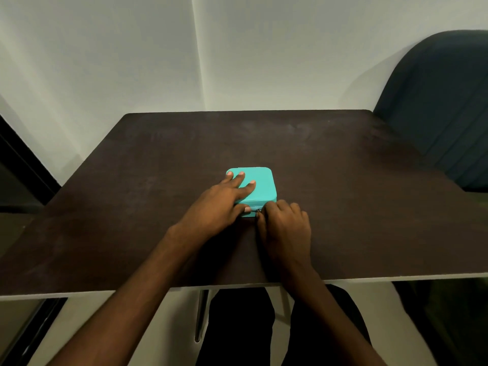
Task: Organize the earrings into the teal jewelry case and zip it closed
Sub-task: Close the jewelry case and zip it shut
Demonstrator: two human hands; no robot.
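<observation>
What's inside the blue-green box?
You can't see inside. The square teal fabric jewelry case has its lid down, with the left hand pressing flat on top. The right hand pinches the small metal zipper pull.

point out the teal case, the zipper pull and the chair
teal jewelry case [260, 184]: head view, on the bare part of its closed lid
zipper pull [259, 210]: head view, on the small metal tab at the case's near side, by the right hand's fingertips
chair [438, 101]: head view, on its dark backrest

No text, label, brand, number or sign can be read anywhere; none is seen on the case [260, 184] or on the surface [158, 167] around it.
</observation>
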